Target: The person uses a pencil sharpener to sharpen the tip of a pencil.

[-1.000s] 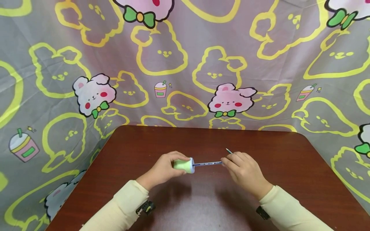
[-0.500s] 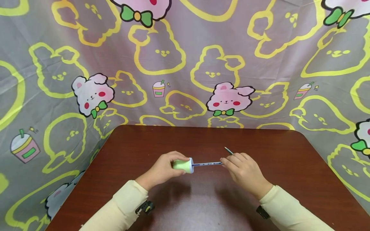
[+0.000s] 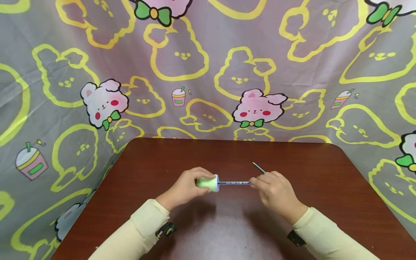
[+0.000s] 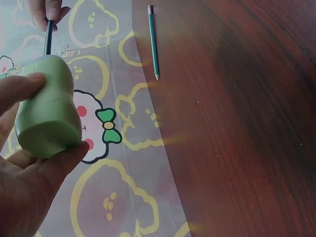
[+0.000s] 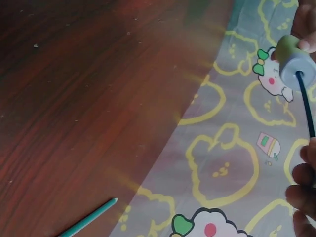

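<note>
My left hand point(image 3: 183, 187) grips a light green, waisted pencil sharpener point(image 3: 206, 183) between thumb and fingers. The sharpener lies on its side in the air, its pale bluish-white face turned right. A dark blue pencil point(image 3: 234, 183) runs into the hole in that face, seen plainly in the right wrist view on the sharpener point(image 5: 297, 69). At the pencil's other end, my right hand point(image 3: 279, 195) pinches it with thumb and fingertips. The pencil's tip is hidden inside the sharpener. In the left wrist view the sharpener's rounded base faces the camera.
A second pencil, teal green point(image 4: 154, 44), lies on the dark brown wooden table point(image 3: 156, 162) beyond my right hand, which partly covers it in the head view. A grey curtain point(image 3: 208, 65) with cartoon bears stands behind the table and along its sides.
The head view has tilted and shifted slightly. Both hands keep their grips, and about the same length of blue pencil shows outside the sharpener.
</note>
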`<state>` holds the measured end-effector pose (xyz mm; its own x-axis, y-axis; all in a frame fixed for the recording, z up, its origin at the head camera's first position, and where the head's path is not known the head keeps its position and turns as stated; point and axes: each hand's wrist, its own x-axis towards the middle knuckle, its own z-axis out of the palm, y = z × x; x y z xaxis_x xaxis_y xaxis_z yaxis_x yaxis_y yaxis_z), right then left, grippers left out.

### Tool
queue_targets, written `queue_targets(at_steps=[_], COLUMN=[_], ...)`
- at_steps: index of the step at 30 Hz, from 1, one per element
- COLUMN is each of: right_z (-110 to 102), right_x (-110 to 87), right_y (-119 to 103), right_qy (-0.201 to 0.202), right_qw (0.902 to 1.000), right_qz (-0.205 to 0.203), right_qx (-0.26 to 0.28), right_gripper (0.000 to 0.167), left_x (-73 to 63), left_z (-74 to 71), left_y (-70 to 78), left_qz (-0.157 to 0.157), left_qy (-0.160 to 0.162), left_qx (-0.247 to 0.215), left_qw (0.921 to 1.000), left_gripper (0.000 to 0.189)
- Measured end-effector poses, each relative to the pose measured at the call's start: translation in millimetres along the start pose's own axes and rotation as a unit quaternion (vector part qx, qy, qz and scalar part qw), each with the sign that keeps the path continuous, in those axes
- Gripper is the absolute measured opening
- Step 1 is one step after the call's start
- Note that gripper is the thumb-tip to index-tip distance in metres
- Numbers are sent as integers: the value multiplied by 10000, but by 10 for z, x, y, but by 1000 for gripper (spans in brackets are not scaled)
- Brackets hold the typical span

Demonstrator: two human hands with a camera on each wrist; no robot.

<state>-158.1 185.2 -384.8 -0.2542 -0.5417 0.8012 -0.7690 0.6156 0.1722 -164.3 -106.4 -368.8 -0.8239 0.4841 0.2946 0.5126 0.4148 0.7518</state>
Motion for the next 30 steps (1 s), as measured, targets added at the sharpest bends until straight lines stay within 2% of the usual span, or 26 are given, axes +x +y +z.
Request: queue_targets(at_steps=[7, 12, 13, 15, 17, 18, 20, 21, 22, 23, 25, 26, 27, 28, 29, 30], right_z=[-20, -25, -33, -62, -101, -121, -162, -177, -191, -201, -208, -204, -198, -191, -179, -169], right_x=[11, 0, 1, 19, 49, 69, 112, 132, 150, 166, 189, 193, 197, 198, 200, 202], right_y=[37, 38, 35, 28, 27, 31, 50, 63, 79, 95, 126, 137, 148, 156, 163, 166], right_qy=[-375, -830, -977, -1355, -1808, -2051, -2557, -2780, -3005, -3225, -3540, -3608, -3651, -3678, -3672, -3649], right_qw=[9986, 9943, 9922, 9848, 9718, 9622, 9353, 9192, 8983, 8713, 8092, 7812, 7578, 7426, 7376, 7450], right_qz=[273, 549, 649, 932, 1298, 1511, 1975, 2199, 2457, 2755, 3374, 3629, 3828, 3955, 3991, 3937], right_qx=[240, 383, 425, 551, 783, 960, 1444, 1715, 2058, 2469, 3255, 3575, 3820, 3961, 4023, 3960], right_gripper=[46, 8, 4, 10, 12, 11, 8, 9, 9, 10, 12, 13, 13, 13, 14, 14], left_x=[20, 0, -4, -9, -10, -10, -10, -11, -11, -11, -11, -12, -11, -8, -5, -3], left_z=[44, 77, 81, 84, 80, 76, 68, 64, 61, 60, 57, 56, 54, 49, 44, 36], left_y=[-7, -28, -30, -32, -28, -24, -16, -13, -10, -7, -7, -8, -11, -12, -12, -11], left_qz=[231, 450, 481, 554, 625, 666, 790, 877, 978, 1103, 1406, 1546, 1663, 1742, 1780, 1768], left_qy=[126, 182, 175, 158, 148, 140, 145, 154, 174, 202, 268, 310, 361, 413, 450, 470], left_qx=[113, 295, 335, 448, 583, 657, 845, 945, 1050, 1141, 1313, 1378, 1440, 1475, 1489, 1489], left_qw=[9996, 9984, 9981, 9973, 9962, 9955, 9932, 9915, 9895, 9871, 9810, 9778, 9748, 9727, 9717, 9718], left_gripper=[36, 35, 35, 35, 35, 35, 35, 35, 34, 34, 33, 33, 33, 33, 33, 33])
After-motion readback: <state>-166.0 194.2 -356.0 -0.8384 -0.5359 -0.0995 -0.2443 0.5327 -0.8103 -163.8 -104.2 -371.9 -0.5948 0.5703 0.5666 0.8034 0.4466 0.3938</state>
